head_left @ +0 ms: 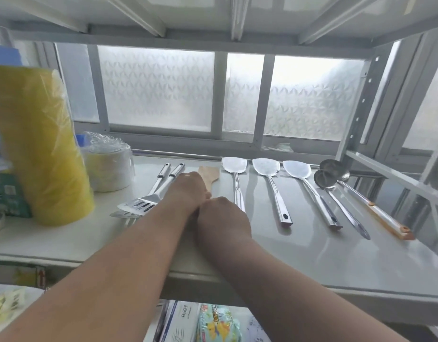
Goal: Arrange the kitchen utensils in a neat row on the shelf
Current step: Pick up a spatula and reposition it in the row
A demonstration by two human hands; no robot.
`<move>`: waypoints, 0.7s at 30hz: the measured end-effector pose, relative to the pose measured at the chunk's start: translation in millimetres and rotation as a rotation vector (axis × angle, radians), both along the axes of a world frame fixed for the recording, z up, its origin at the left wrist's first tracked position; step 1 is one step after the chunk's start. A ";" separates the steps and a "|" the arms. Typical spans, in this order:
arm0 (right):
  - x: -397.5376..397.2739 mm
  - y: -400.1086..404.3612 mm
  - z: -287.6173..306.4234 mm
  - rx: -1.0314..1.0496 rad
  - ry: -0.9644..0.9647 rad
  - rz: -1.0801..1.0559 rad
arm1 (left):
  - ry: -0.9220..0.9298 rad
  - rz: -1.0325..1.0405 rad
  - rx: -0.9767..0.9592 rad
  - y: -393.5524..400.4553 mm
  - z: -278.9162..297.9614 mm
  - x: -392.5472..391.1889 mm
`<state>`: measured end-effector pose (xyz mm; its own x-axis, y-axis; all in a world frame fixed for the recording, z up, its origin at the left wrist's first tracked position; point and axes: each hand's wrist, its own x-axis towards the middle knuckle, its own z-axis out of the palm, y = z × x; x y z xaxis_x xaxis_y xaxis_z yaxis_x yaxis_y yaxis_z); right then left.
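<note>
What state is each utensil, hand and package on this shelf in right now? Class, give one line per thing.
Wooden spatula: flat, partly hidden under both hands.
Left hand: on the wooden spatula, grip hidden.
Right hand: beside the left, fingers hidden.
Slotted turners: crossed, heads overlapping, out of line.
Three steel spatulas: flat, side by side.
Two ladles: flat, bowls touching.
Yellow roll: upright, plastic-wrapped.

Both hands' fingers are hidden; the wooden spatula shows only its blade.
</note>
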<state>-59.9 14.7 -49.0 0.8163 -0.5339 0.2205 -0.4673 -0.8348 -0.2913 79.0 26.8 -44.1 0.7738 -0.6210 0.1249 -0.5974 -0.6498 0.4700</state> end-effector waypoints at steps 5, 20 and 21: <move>4.6 -2.1 -1.7 0.024 0.005 -0.010 | -0.019 -0.006 -0.033 -1.6 0.8 -0.8; -2.7 2.2 3.1 0.034 0.001 -0.006 | 0.028 -0.020 -0.116 2.7 1.0 -5.4; -2.2 2.0 2.6 0.033 0.001 -0.010 | 0.028 -0.019 -0.115 2.4 0.6 -4.7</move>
